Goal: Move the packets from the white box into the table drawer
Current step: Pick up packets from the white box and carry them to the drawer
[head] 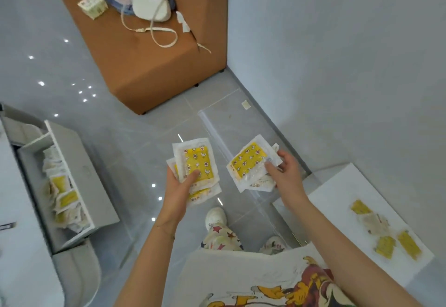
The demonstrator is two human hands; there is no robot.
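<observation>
My left hand (177, 192) grips a small stack of white packets with yellow patterned centres (196, 161), thumb pressed on the top one. My right hand (286, 174) pinches two more packets (248, 161) a little to the right, over the floor. The white box (337, 193) lies at the lower right with several yellow packets (386, 236) left inside. The open white table drawer (79, 176) is at the left and holds several packets (64, 198) in a heap.
A brown sofa (149, 65) stands ahead with a white handbag (150, 4), a small carton (93, 4) and clothes on it. A white wall runs along the right. Glossy grey floor tiles lie between drawer and box. My feet stand below my hands.
</observation>
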